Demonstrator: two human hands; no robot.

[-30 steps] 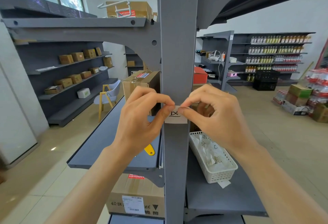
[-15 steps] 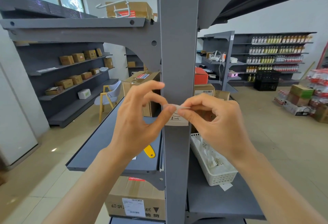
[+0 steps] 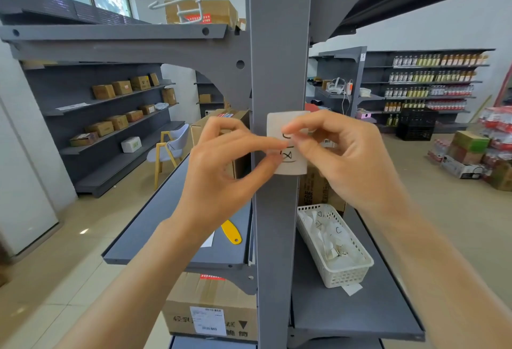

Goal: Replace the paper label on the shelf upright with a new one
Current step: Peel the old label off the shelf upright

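Note:
A grey shelf upright (image 3: 277,44) rises straight in front of me. A white paper label (image 3: 294,166) with a hand-drawn crossed mark lies against it at hand height. A second white flap (image 3: 277,124) stands just above my fingers; whether it is part of the same sheet cannot be told. My left hand (image 3: 221,168) pinches the paper's left side between thumb and forefinger. My right hand (image 3: 352,160) pinches it from the right, fingertips nearly meeting the left ones. My fingers hide the middle of the paper.
A white plastic basket (image 3: 357,271) of marked paper slips sits on the lower right shelf (image 3: 360,315). A yellow tool (image 3: 231,232) lies on the left shelf (image 3: 155,232). A cardboard box (image 3: 194,299) stands below. A shelf bracket (image 3: 166,52) juts out overhead.
The label lay flat with both hands pinching its top edge. That edge then came away from the upright, and now a white flap stands above my fingers.

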